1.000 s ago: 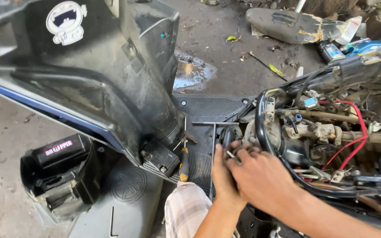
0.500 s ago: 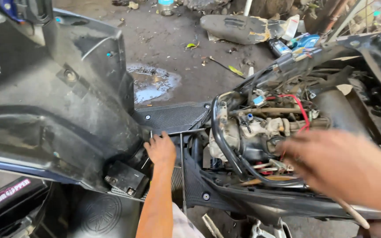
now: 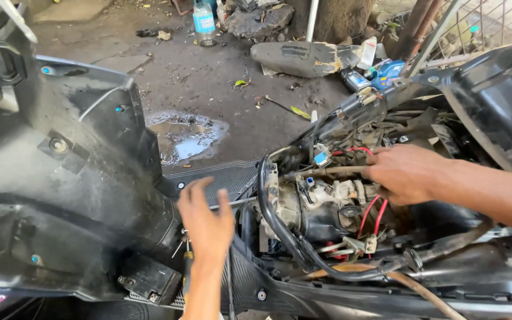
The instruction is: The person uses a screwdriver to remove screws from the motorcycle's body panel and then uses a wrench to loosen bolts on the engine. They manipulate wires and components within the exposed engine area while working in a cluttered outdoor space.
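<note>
Scooter stripped – black front panel (image 3: 60, 178) fills the left, open engine (image 3: 321, 207) sits right. Bare wet ground (image 3: 208, 89) lies beyond, with a puddle (image 3: 188, 133). Left hand (image 3: 205, 222) spread open over the footboard (image 3: 220, 175), holding nothing. Right hand (image 3: 404, 172) curled on the hoses (image 3: 327, 173) atop the engine – pinch unclear. Clear bottle (image 3: 204, 21), blue label, far back.

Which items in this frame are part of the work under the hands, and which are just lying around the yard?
In hand:
right hand on the tan hose
exposed engine with red wires
left hand, open, by the footboard

Lying about:
plastic bottle
detached seat
puddle
blue packets
</note>
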